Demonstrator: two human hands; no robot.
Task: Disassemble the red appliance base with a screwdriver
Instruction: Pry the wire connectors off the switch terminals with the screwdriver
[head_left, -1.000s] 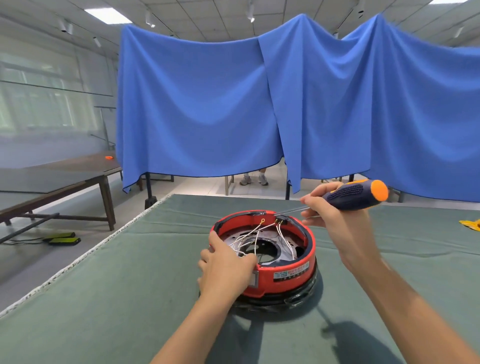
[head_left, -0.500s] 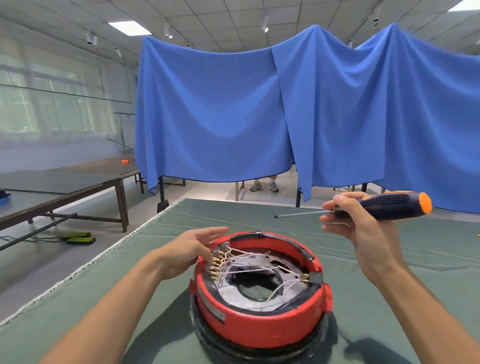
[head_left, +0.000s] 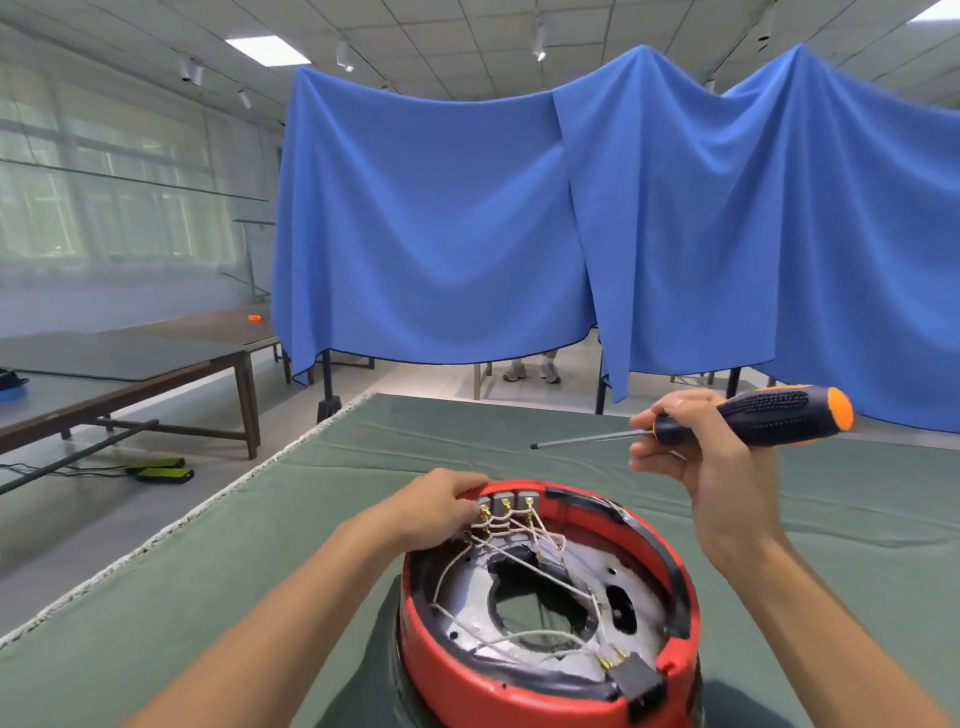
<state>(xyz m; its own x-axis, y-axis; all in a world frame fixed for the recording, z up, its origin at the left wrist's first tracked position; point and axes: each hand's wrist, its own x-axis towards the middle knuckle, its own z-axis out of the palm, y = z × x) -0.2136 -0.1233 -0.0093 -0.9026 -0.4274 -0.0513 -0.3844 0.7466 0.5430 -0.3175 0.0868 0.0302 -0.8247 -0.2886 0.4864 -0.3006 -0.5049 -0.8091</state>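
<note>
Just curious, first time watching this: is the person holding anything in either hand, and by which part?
The right hand grips the screwdriver by its handle's front end. The left hand grips the red appliance base at its far rim.

Your base is glossy red plastic around a dull grey metal plate. Your screwdriver has a smooth metal shaft and a knurled rubbery handle. You work on matt green felt, with soft blue cloth draped behind.
</note>
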